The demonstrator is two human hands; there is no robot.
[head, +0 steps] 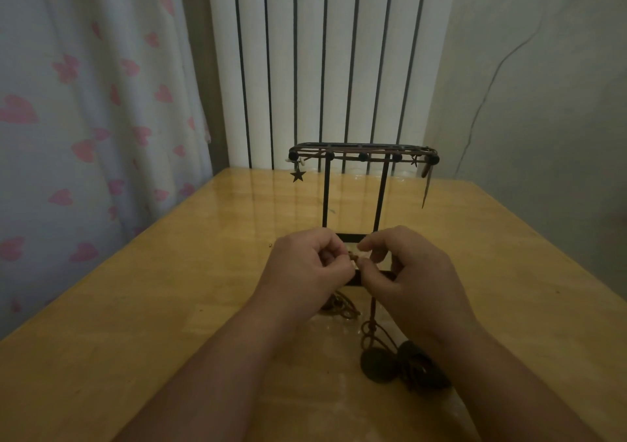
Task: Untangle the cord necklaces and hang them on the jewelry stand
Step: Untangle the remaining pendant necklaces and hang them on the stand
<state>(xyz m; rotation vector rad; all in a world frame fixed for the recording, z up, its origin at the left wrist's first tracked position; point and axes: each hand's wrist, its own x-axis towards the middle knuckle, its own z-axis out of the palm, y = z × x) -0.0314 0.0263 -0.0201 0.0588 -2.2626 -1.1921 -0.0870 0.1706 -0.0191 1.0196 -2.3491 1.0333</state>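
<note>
Fingers [330,242] of the left hand [303,268]: curled, thumb and forefinger pinching a brown cord necklace [354,257] at a small knot.
Fingers [375,239] of the right hand [415,280]: curled, thumb tip meeting the same knot from the other side, forefinger arched above it. Both hands are raised just above the table, nearly touching.
Cord, lower run: drops from under the right hand in a straight strand [373,309] and ends in small loops on the tabletop.
Two dark round pendants [376,365]: flat on the table beside the right wrist, side by side, with cord lying over the right one.
Loose coil of cord [342,307]: on the table beneath the left hand. Whether it joins the held cord cannot be told.
Jewelry stand [363,156]: black metal, upright just behind the hands, its base partly hidden by them. Cord already runs along its top rail. A star charm [298,175] hangs at the left end and a strand [426,183] at the right.
Table [152,289]: glossy yellow wood.
Behind: white radiator [319,68], heart-print curtain [84,102] at left.
</note>
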